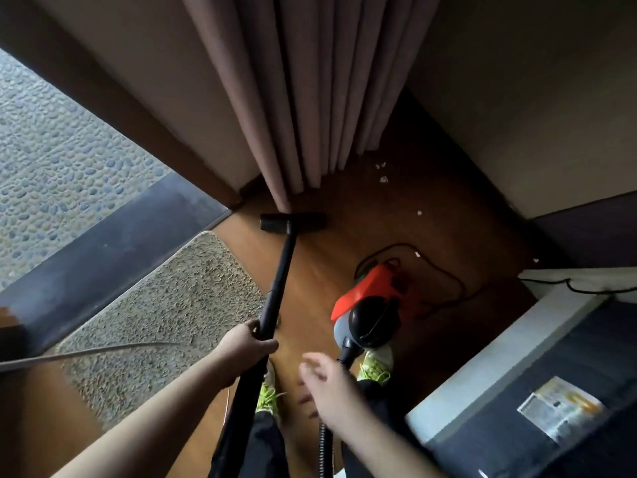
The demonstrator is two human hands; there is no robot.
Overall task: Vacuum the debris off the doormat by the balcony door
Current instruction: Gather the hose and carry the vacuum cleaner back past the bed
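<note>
While the left hand (250, 339) grips the vacuum wand (279, 281), its nozzle (293, 223) sits beyond the doormat (165, 305), against the curtain (300, 98), which suction could snag; the right hand (327, 384) hovers spread, holding nothing.

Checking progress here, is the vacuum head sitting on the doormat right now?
No, the vacuum head rests on the wooden floor under the curtain, beyond the doormat.
</note>
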